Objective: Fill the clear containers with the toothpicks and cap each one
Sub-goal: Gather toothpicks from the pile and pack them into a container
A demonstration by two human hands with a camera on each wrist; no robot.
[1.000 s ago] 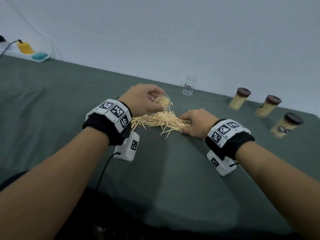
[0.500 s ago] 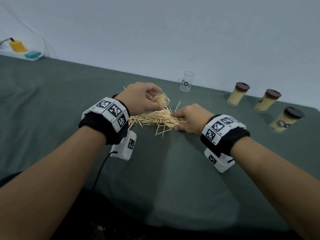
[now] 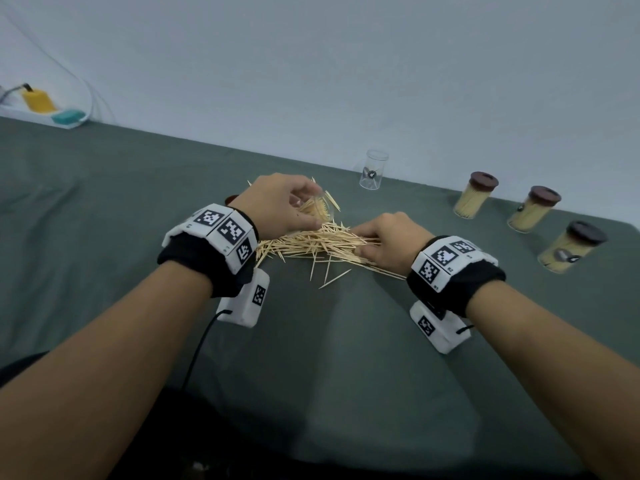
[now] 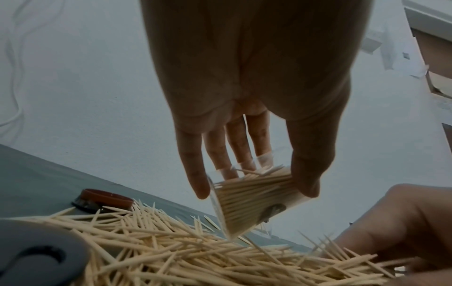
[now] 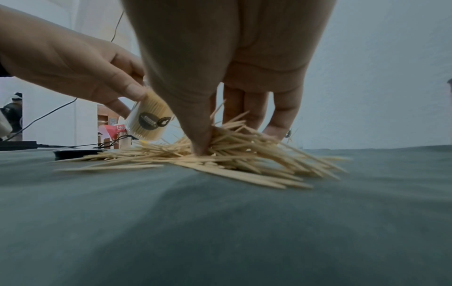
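light: dim and flat — soft shadows are cast on the tablecloth [image 3: 104, 209]
edges: strongly bent
blur: noted on the wrist views — toothpicks [image 5: 232, 154] smeared

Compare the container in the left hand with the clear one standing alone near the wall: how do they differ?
The held container is tilted in the left hand above the toothpick pile; the far container stands upright on the table, untouched. The held container is nearly full of toothpicks; the far container looks empty. Both are clear, uncapped cylinders with a dark round label.
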